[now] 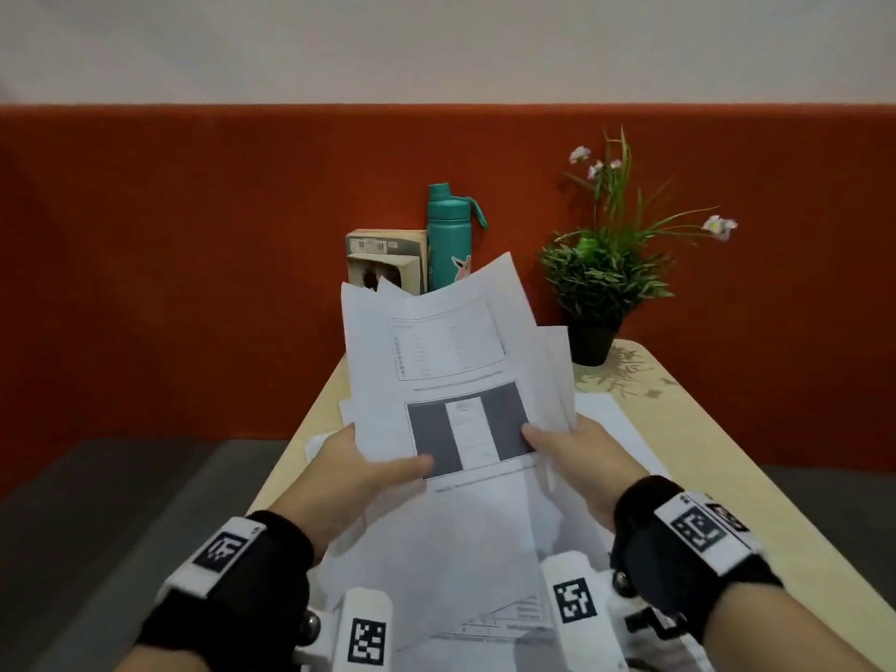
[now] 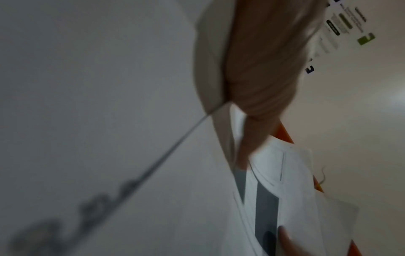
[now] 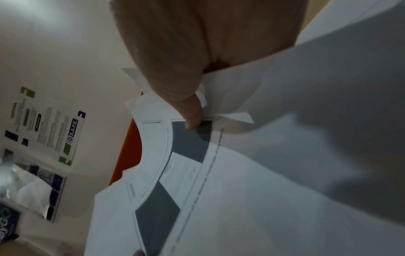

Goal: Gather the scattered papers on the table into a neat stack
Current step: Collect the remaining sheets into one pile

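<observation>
Head view: pale wooden table (image 1: 756, 482) against red partition wall (image 1: 194, 244); left hand (image 1: 359, 470) and right hand (image 1: 579, 453) each pinch uneven white printed papers (image 1: 451, 361).

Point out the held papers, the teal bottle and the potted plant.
papers (image 1: 436, 341), head view, upper printed sheet.
teal bottle (image 1: 448, 240), head view, body.
potted plant (image 1: 592, 339), head view, black pot.

1. The papers (image 1: 451, 361) are white; the top sheet carries a dark grey block split by a white stripe, right between the fingers (image 1: 407, 465) of both hands.
2. The counter (image 1: 717, 458) is pale wood-coloured.
3. Beyond the fingers, the bottle (image 1: 448, 235) is teal.
4. The panel (image 1: 194, 259) behind is rust red.
5. The plant (image 1: 603, 269) is green with pale pink flowers, in a black pot.
</observation>
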{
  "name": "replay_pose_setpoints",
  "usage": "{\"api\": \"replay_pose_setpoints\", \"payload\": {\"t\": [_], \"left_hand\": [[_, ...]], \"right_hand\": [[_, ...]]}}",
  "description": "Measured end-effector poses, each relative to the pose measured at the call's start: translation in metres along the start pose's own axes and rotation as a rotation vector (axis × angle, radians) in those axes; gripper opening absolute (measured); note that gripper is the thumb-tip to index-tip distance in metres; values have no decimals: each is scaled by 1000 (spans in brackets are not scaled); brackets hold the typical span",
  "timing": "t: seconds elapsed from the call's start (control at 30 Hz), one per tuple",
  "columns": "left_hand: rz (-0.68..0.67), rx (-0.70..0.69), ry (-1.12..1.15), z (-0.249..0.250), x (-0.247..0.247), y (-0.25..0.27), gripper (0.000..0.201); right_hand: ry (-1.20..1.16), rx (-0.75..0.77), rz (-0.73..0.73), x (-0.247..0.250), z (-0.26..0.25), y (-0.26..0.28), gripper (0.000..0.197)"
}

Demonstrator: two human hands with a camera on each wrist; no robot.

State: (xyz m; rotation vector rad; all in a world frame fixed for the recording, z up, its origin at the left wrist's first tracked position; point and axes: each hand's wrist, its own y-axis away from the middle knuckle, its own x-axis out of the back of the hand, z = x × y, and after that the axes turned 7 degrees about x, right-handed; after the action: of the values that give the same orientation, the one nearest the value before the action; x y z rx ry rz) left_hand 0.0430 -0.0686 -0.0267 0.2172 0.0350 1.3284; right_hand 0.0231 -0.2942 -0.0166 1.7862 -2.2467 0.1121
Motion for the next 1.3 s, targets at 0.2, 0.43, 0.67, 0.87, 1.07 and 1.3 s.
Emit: {"api": "replay_pose_setpoints", "payload": {"t": [0.2,0.43,0.67,0.87,1.07,1.3], "left_hand": [[122,121,122,-29,47,-7,50],[91,171,113,-53,54,-11,32],[64,150,219,-60,58,-16,33],[31,128,218,-62,61,-17,38],[24,124,256,-62,62,-13,43],[38,119,244,-61,58,-14,44]], "right_hand": [[355,-335,228,70,7,-6,76],[780,-498,-109,66,5,-4,65],[832,-479,-203,65,8,-15,50],[812,-362,-70,86,8,-23,45],[523,-275,129,142,15,-27,44],[568,-461,-96,153,57,-23,50]]}}
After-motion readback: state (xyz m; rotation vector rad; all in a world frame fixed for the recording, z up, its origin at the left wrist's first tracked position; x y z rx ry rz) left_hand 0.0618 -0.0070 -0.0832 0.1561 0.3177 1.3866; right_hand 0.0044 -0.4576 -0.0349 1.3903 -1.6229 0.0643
